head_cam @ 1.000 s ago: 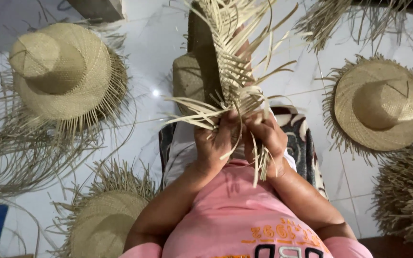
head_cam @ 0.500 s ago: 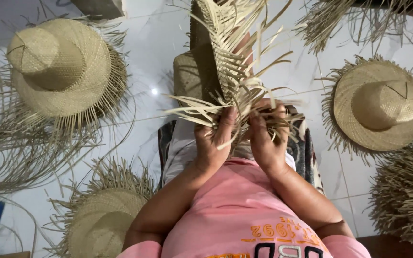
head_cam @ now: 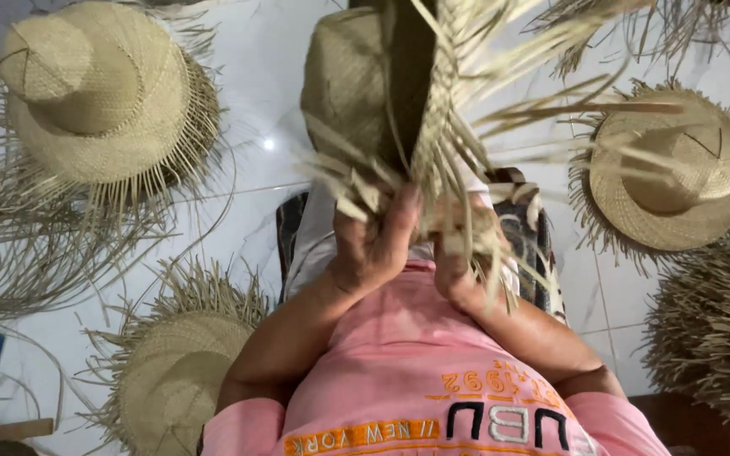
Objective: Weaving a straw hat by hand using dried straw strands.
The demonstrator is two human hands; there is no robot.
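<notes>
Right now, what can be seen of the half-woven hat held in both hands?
The half-woven hat is pale tan straw, plaited in flat strips. Its crown looks finished; the brim edge is unfinished, with loose strips fanning out, blurred. It is held up close to the camera, tilted on edge, above the pink shirt. The left hand and right hand grip its lower edge with the fingers among the strips.

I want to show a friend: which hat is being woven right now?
Start at the pink shirt at the bottom and follow both arms up to the hands. They grip the half-woven hat at top centre. Unlike the hats on the floor, it is held up, with loose strips fanning out.
</notes>
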